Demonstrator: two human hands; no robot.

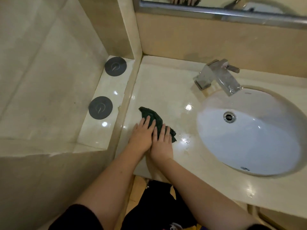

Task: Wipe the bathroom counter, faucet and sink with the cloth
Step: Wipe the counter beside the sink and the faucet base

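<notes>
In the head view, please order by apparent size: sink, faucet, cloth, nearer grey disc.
1. sink
2. faucet and cloth: about alike, and the cloth is partly covered
3. nearer grey disc

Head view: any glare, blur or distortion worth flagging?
Head view: glare spots on the counter and ledge; wide-angle distortion skews the wall edges; dim, slightly soft overall; the dark cloth under the left hand and right hand shows little texture.

The glossy cream stone worktop (166,90) carries a crumpled dark green cloth (150,113), a square chrome faucet (217,75) and an inset white oval sink (249,138).
</notes>
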